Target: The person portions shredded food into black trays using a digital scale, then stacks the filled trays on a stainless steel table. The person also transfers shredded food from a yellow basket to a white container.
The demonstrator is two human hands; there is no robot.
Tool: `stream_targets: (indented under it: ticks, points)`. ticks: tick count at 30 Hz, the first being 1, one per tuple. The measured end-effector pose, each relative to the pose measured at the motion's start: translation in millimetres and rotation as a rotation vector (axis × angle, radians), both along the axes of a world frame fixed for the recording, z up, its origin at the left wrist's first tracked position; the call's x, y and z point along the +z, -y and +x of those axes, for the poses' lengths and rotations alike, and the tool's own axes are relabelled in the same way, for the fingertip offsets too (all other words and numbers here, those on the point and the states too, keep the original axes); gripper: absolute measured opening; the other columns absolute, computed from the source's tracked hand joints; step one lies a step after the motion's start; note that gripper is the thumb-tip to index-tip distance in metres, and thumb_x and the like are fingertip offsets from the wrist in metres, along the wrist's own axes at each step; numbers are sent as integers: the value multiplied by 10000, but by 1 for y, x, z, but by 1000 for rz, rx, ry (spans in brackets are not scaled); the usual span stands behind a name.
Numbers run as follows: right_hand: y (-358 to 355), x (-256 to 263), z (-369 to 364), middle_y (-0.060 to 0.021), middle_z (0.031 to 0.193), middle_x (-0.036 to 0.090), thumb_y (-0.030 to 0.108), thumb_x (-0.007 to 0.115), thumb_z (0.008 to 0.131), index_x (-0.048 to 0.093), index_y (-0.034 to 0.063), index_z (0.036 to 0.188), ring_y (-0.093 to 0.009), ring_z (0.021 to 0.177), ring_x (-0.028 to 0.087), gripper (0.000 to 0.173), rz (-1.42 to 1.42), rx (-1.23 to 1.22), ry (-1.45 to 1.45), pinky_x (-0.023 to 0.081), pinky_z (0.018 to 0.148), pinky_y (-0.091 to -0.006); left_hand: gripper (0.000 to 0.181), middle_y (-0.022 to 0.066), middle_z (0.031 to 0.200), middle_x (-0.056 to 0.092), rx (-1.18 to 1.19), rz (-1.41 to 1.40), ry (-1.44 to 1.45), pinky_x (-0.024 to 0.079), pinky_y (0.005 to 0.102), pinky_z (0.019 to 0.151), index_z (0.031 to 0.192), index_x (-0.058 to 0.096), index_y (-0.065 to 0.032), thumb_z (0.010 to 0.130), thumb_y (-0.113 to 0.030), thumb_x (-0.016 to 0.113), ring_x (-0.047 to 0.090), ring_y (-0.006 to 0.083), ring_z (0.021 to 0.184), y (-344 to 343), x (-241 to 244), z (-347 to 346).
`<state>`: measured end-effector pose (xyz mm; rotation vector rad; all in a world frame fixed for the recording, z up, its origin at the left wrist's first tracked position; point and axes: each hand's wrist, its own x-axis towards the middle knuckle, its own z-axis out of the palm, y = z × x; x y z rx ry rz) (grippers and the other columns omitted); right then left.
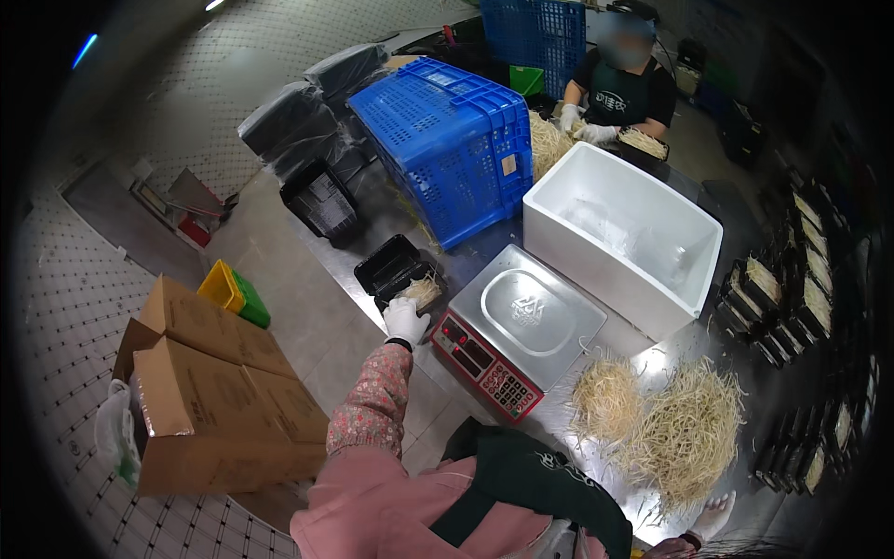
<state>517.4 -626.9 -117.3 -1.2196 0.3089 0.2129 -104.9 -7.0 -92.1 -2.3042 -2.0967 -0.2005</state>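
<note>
My left hand [407,321], in a white glove, is at the near edge of a black plastic clamshell box [388,262]. The box's lid stands back, and pale bean sprouts [421,289] lie inside it; my fingertips are partly hidden there. Just right of that hand is a digital scale [520,318] with a bare steel platform and lit red digits. My right hand [714,516], also gloved, is low at the right with its fingers apart and nothing in it. Beyond it on the metal table lie a large sprout heap [688,426] and a smaller one [606,393].
A white foam box [621,279] stands behind the scale, beside a blue plastic crate [447,147]. Stacked black trays [320,202] are at the table's left edge. Filled boxes [758,290] line the right. Cardboard cartons [216,391] stand at left. A co-worker [614,91] handles sprouts opposite.
</note>
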Motion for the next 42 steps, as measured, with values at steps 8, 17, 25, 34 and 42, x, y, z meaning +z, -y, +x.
stream_targets:
  ticks: [8,17,25,34,42]
  points:
    - [-72,51,-90,74,850,551,291,609,980,622,120,1192,-51,686,482,273,-145,130,64,407,642,-227,302,71,910,652,-335,491,520,473,415,835,1009,739,-133,738,-9,692,589,299,907,3,-12,-8]
    - [-199,82,-154,-11,810,623,175,621,979,652,87,1105,-89,606,582,157,-205,506,233,512,540,-242,305,60,969,648,-779,214,948,487,326,775,1047,743,-107,769,18,748,605,236,919,60,50,121]
    - [-205,76,-167,-13,805,640,183,610,979,656,89,1110,-87,603,600,167,-271,540,264,526,561,-231,232,79,1004,678,-1085,82,629,505,397,843,1021,743,-115,790,-97,733,613,291,932,61,105,158]
    - [-226,76,-180,-26,808,657,115,603,979,643,20,1103,-82,621,597,162,-240,601,280,515,589,-226,204,62,1034,712,-1302,4,366,457,430,829,1001,732,-113,893,-224,599,616,267,1043,38,83,219]
    - [-197,62,-186,-195,1274,557,216,785,827,519,20,1330,-278,1178,537,602,-789,442,623,476,977,-388,615,186,1344,562,-1511,-209,663,465,413,1029,1255,601,-60,686,-126,824,568,349,1205,106,150,238]
